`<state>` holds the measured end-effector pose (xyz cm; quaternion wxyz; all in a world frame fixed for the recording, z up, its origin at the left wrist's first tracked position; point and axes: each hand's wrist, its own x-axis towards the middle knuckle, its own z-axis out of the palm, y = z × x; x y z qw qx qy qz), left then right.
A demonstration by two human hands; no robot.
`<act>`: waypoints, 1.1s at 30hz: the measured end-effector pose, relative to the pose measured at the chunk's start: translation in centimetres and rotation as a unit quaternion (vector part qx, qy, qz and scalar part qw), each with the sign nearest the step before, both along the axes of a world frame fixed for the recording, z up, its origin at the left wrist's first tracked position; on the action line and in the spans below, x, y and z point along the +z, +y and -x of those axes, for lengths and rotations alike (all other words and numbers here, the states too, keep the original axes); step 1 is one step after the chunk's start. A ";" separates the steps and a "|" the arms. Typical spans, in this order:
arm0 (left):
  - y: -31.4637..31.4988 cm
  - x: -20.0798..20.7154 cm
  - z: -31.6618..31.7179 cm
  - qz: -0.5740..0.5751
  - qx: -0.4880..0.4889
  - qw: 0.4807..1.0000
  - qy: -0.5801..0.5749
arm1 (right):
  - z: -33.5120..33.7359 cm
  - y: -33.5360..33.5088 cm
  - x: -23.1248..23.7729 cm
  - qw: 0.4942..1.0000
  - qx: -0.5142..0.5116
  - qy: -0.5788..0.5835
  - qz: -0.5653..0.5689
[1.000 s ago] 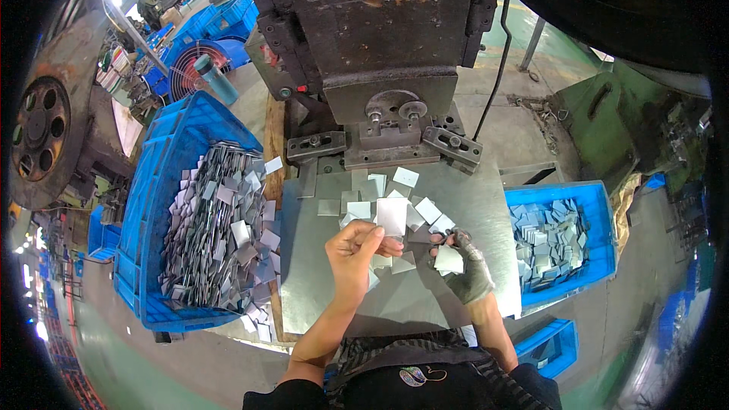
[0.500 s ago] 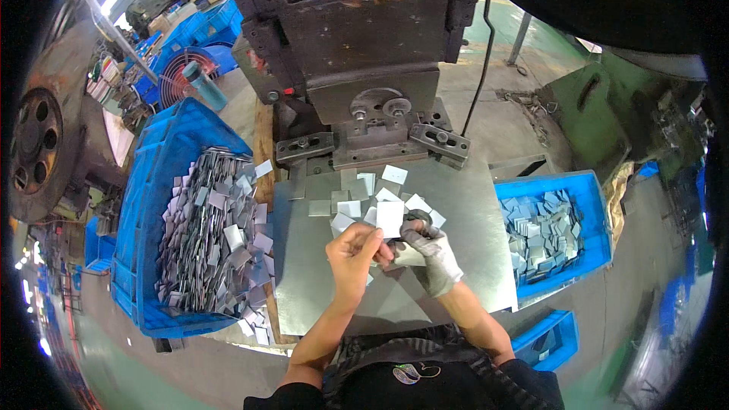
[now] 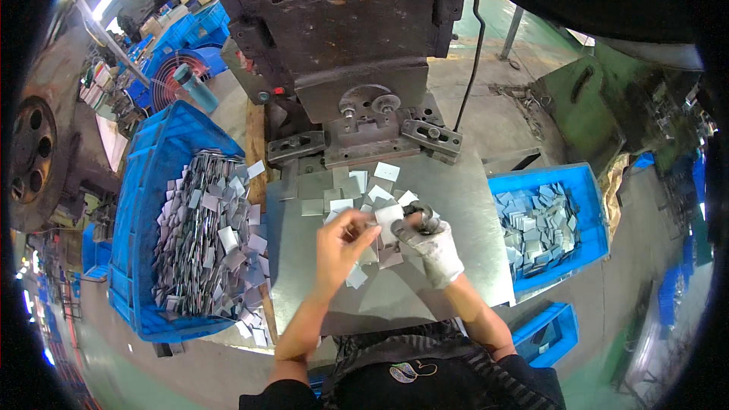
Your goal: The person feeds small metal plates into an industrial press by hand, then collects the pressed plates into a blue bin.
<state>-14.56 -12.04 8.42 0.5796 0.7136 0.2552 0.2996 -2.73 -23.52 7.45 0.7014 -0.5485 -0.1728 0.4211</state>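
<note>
Over the metal worktop, a small square metal plate [image 3: 389, 216] is in my right hand [image 3: 433, 249], which wears a pale glove with darkened fingertips. Its fingers close on the plate's right side. My left hand [image 3: 340, 249] is bare and slightly blurred. Thumb and curled fingers stand apart close to the plate's left edge; whether they touch it I cannot tell. Loose square plates [image 3: 386, 171] lie scattered on the worktop beyond and beneath both hands, some overlapping.
Ahead stands a dark press with a clamped die [image 3: 364, 133]. A blue crate [image 3: 135, 258] heaped with plates is at the left, another blue crate [image 3: 588, 239] with plates at the right. Below that sits a smaller blue bin [image 3: 560, 334]. A bottle [image 3: 196, 89] stands near a fan.
My left hand has loosened its fingers from around the plate and drawn slightly left. The plate stays with my right hand. More loose plates show beneath the hands. The view has shifted slightly.
</note>
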 end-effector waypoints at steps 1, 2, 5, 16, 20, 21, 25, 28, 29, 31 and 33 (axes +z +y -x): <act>0.9 1.0 0.0 -0.051 -0.016 0.997 0.051 | -0.8 -0.2 0.0 0.986 0.058 -0.155 0.035; 1.8 1.3 0.0 -0.053 -0.013 0.997 0.051 | -1.1 -0.2 0.1 0.943 0.113 -0.305 0.069; 3.5 1.8 -0.4 -0.094 -0.212 0.954 0.190 | -1.3 -0.5 0.3 0.976 0.134 -0.149 0.086; 10.6 -5.5 -9.3 0.318 0.040 0.942 -0.098 | -2.1 -2.9 -2.7 0.995 0.039 0.074 0.058; 11.5 -7.5 -11.8 0.353 0.104 0.918 -0.145 | -1.0 -3.4 -3.4 0.994 0.043 0.090 0.055; 12.1 -8.1 -11.9 0.324 0.127 0.932 -0.098 | -0.9 -3.3 -3.4 0.991 0.043 0.117 0.052; 12.4 -8.3 -12.5 0.298 0.148 0.942 -0.039 | -1.0 -2.9 -2.7 0.985 0.042 0.155 0.063; 11.9 -7.8 -13.2 0.312 0.118 0.941 -0.056 | -1.0 -2.8 -3.1 0.982 0.049 0.171 0.060; 11.9 -7.6 -13.4 0.319 0.110 0.940 -0.053 | -1.0 -2.7 -3.5 0.981 0.051 0.181 0.054; 11.6 -7.4 -13.7 0.331 0.116 0.934 -0.071 | -0.7 -2.6 -4.8 0.992 0.063 0.108 0.024; 11.5 -7.2 -14.1 0.343 0.120 0.927 -0.089 | -0.8 -2.6 -5.1 0.997 0.075 0.034 -0.006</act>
